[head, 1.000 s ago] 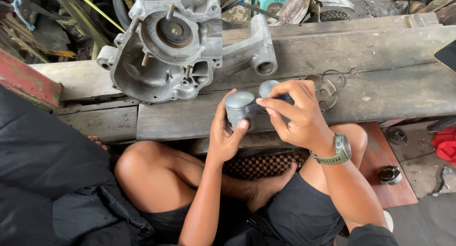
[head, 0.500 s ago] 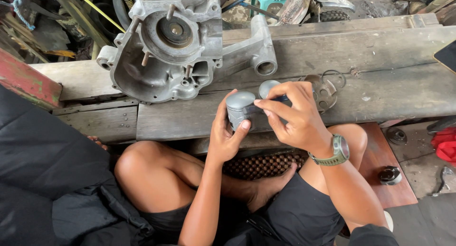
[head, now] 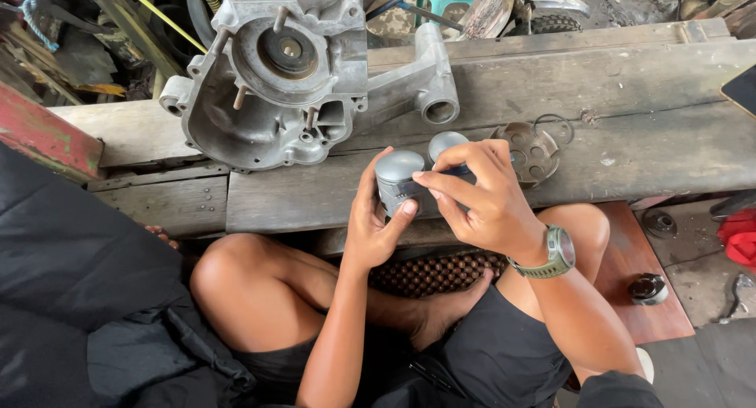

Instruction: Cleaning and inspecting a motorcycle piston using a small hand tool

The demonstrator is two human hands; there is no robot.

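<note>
Head view, left hand: the left hand (head: pixel 376 227) is raised from below, its fingers curled around a grey metal piston (head: pixel 398 179), which is gripped at the skirt with the thumb pressed on the near side.
Head view, right hand: the right hand (head: pixel 480 199) is laid over from the right, fingers closed narrowly on a small dark part at the piston's side; what that part is cannot be told. A green wristwatch (head: pixel 555 254) is worn on this wrist.
Head view, piston position: held in the air just above the near edge of the wooden bench (head: pixel 630 140).
Head view, second piston: a second grey piston (head: pixel 445 144) is seen just behind the fingers.
Head view, surroundings: an aluminium engine crankcase (head: pixel 291 77) is set on the bench at upper left; a perforated round plate (head: pixel 531 152) lies to the right.
</note>
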